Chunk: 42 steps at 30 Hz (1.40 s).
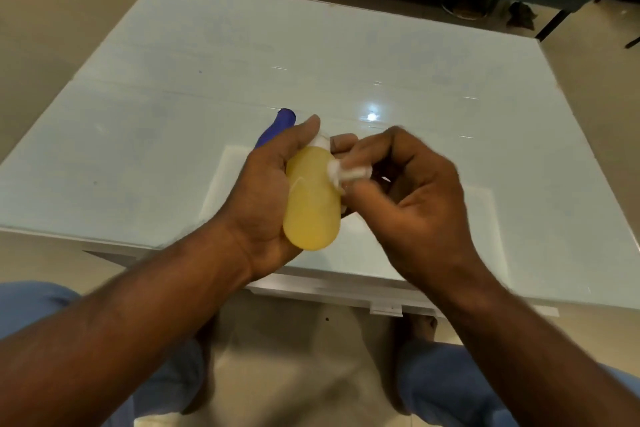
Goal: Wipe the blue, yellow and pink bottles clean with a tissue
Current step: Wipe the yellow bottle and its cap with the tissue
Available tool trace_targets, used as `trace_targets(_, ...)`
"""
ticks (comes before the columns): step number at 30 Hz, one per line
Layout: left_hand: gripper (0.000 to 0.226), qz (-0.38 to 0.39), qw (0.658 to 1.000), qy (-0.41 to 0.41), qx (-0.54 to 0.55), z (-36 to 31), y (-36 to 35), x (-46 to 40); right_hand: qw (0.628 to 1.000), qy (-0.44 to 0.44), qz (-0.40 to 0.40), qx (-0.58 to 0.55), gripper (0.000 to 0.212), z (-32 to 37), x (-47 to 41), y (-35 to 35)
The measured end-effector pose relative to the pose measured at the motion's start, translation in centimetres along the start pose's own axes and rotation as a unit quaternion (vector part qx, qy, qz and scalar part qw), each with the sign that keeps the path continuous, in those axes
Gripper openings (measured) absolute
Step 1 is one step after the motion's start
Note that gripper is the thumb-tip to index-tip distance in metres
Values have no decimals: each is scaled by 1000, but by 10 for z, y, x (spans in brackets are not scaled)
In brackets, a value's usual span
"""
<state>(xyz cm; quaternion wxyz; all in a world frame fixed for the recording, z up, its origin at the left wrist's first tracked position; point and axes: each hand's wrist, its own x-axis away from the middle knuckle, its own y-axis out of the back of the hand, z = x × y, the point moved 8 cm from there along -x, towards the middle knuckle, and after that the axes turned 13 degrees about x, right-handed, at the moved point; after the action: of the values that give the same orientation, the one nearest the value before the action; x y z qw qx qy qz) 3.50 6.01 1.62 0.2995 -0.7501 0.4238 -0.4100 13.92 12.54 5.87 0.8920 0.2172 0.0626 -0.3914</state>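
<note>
In the head view, the left hand (266, 191) is wrapping its fingers and thumb round the yellow bottle (311, 199) at the centre of the frame, its grip closing on the body and holding it tilted above the near edge of the pale glass desk (173, 87), base toward the camera. The right hand (412, 191), just right of centre, is pinching a wad of white tissue (349, 172) in curled fingers and pressing it against the upper right side of the yellow bottle, near its neck. The blue bottle (277, 128) is lying on the desk just above the left hand, partly hidden behind it. Blue trouser legs (450, 388) are showing along the bottom of the frame.
</note>
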Motion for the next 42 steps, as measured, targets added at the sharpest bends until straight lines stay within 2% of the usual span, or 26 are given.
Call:
trace_targets(2,45,-4,1000,-13,-4,2,0,0,999,-34,-17,-40,10,-6,-2,2)
trace_targets(6,45,13,999,-5,41,-6,-4,-4,999,19,33,-14,4,2,2,-8)
trace_targets(8,45,11,1000,1,25,-7,-2,-4,999,24,46,-7,4,4,2,-10)
trace_targets(11,44,-13,1000,-15,-22,-1,3,-2,999,-24,4,-27,11,-5,-2,-1)
trace_targets(13,44,-17,999,-30,-16,2,3,-1,997,-53,-11,-46,14,-11,-3,0)
trace_targets(18,52,-4,1000,-12,4,-8,2,-5,998,-15,55,1,1,-4,2,-13)
trace_targets(24,35,-25,997,-59,-33,0,2,-2,997,-56,-22,-46,14,-13,-3,2)
trace_targets(29,47,-10,999,-34,-15,-11,2,-4,998,-5,51,28,3,-5,2,-13)
trace_targets(31,47,-3,999,-37,-28,-9,0,-3,998,1,29,47,4,-3,1,-7)
trace_targets(35,51,-4,997,-65,-46,0,-3,0,998,-51,-31,10,11,-15,-4,6)
trace_targets(40,47,-3,999,-34,3,-11,1,-5,998,9,53,29,4,-1,5,-10)
trace_targets(42,47,-1,999,-33,-15,-9,1,-3,998,17,47,44,4,1,4,-7)
